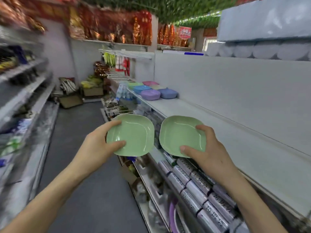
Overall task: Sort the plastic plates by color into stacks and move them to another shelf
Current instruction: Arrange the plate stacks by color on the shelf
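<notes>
Green glossy plastic fills both hands: two shallow, rounded-square plates with raised rims. They are held side by side at one height, close but apart, and tipped so their hollows face the camera. The left grip [99,145] pinches the left plate [133,135] at its left edge, with the thumb in the hollow and a finger curled over the far rim. The right grip [207,148] clasps the right plate [179,133] the same way at its right edge. The left plate hangs over the aisle. The right plate hangs over the front lip of a long white shelf [198,113], and whether it touches the lip cannot be told.

Below that lip, near right, rolls [198,187] wrapped in shiny silver film lie packed in rows. The floor [80,148] is dull dark grey.

At the far end of the same shelf sit six low pastel stacks [153,89], rounded-square like the plates and crowded together: green, pink, cream, blue, purple and grey-blue. A plain white back panel [235,84] rises behind the shelf.

Across the aisle, the left shelves [25,91] are too blurred to tell their goods. At the far wall a cardboard box [93,91] holds yellow-green goods. Red and gold packets [109,27] line a high ledge, and green foliage [168,7] hangs from the ceiling.
</notes>
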Available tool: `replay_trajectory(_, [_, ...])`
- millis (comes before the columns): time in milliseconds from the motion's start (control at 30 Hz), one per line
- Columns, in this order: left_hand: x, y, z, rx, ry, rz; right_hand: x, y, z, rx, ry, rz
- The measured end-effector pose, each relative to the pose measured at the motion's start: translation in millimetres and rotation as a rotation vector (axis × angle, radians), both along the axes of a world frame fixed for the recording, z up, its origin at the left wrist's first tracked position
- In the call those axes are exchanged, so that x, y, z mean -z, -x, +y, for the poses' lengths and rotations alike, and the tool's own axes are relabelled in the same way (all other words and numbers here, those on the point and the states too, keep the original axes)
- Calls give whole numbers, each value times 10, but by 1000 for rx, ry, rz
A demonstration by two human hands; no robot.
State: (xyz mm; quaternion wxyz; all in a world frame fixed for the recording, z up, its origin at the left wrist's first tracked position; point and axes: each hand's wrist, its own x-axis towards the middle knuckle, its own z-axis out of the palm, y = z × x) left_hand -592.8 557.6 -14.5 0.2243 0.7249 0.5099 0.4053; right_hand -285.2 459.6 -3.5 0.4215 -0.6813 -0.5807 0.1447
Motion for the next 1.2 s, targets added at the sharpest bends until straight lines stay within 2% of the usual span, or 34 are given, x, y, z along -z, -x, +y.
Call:
replay_trajectory(300, [200, 823, 1330, -133, 9, -34, 175, 646, 1781, -139, -4, -32])
replay_trajectory(533, [-38, 1282, 2525, -219, -26, 37, 76, 1082, 3328, -231, -8, -35])
replay_trajectory(667, [-67, 1496, 3189, -260, -28, 11, 80, 1287, 4101, -265, -4, -37])
replay_trajectory(867, [37, 1710, 4185, -235, -8, 25, 125, 1559, 5028, -240, 2, -73])
replay_trajectory(1200, [57, 2423, 6332, -14, -23, -7, 88, 2293, 6489, -27, 3, -87])
